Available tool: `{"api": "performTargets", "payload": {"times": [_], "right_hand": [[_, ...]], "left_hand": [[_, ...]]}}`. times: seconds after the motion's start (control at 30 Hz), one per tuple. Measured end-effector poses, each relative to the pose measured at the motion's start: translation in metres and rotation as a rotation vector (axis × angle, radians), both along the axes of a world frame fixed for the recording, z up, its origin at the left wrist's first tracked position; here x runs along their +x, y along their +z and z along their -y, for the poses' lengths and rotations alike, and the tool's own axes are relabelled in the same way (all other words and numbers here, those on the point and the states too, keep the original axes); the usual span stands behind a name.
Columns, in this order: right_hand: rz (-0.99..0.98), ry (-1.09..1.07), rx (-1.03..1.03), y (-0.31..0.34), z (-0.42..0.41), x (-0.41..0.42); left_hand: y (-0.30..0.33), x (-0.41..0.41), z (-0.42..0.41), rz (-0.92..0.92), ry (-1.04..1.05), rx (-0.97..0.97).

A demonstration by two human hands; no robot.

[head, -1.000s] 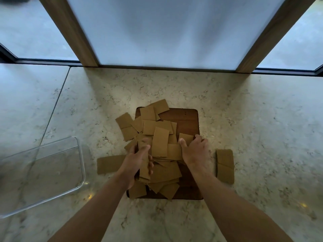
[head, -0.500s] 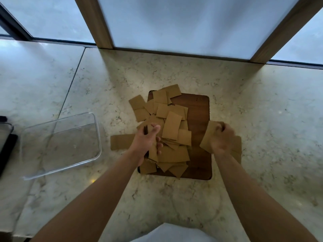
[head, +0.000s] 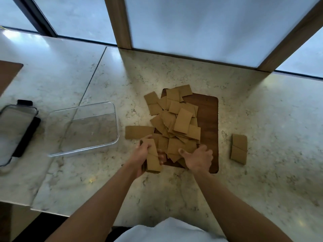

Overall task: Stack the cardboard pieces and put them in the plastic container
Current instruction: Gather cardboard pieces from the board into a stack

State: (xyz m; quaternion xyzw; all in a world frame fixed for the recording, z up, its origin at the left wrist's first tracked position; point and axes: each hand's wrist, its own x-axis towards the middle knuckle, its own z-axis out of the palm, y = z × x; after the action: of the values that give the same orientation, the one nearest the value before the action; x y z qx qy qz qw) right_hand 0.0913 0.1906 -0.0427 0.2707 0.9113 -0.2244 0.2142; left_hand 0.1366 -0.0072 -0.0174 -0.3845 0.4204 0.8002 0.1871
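Observation:
A loose heap of brown cardboard pieces (head: 176,119) covers the left part of a dark wooden board (head: 208,123) on the marble counter. My left hand (head: 142,154) is closed around a small stack of cardboard pieces (head: 153,158) at the board's near left corner. My right hand (head: 197,158) rests on the near edge of the heap, fingers curled onto the pieces; whether it grips one is unclear. A single long piece (head: 138,132) lies left of the heap. Two more pieces (head: 239,148) lie right of the board. The clear plastic container (head: 111,109) stands empty to the left.
A clear lid with black clips (head: 16,130) lies at the far left, beside the container. A brown board corner (head: 8,72) shows at the left edge. Wooden window posts (head: 120,23) rise behind the counter. The counter's front edge (head: 49,211) runs near my left forearm.
My right hand came back from the right side to the near edge of the heap. The left hand now holds a thicker stack, pulled toward me. The camera view shifted right and down.

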Motion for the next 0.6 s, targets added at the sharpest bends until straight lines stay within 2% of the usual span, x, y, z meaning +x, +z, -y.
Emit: {"api": "performTargets", "payload": {"times": [0.07, 0.13, 0.2, 0.37, 0.5, 0.57, 0.6], "right_hand": [[-0.03, -0.03, -0.042, -0.004, -0.007, -0.002], [-0.141, -0.158, -0.15, -0.005, -0.016, -0.001], [-0.218, -0.229, -0.185, -0.004, -0.028, 0.006], [-0.252, -0.377, -0.289, 0.002, -0.045, 0.018], [-0.318, -0.44, -0.652, 0.017, -0.042, 0.026], [-0.225, -0.428, -0.933, 0.029, -0.032, 0.03], [-0.148, -0.354, -1.011, 0.034, -0.027, 0.032]], "left_hand": [[-0.005, 0.004, 0.003, 0.009, 0.045, 0.02], [-0.007, 0.009, 0.007, 0.021, 0.057, 0.034], [-0.01, 0.011, 0.005, 0.031, 0.026, 0.015], [-0.015, 0.006, -0.005, 0.04, -0.079, -0.013], [-0.011, 0.006, -0.008, 0.01, -0.178, -0.038], [-0.008, 0.008, -0.002, -0.002, -0.304, -0.069], [-0.006, 0.009, 0.002, -0.007, -0.415, -0.059]]}}
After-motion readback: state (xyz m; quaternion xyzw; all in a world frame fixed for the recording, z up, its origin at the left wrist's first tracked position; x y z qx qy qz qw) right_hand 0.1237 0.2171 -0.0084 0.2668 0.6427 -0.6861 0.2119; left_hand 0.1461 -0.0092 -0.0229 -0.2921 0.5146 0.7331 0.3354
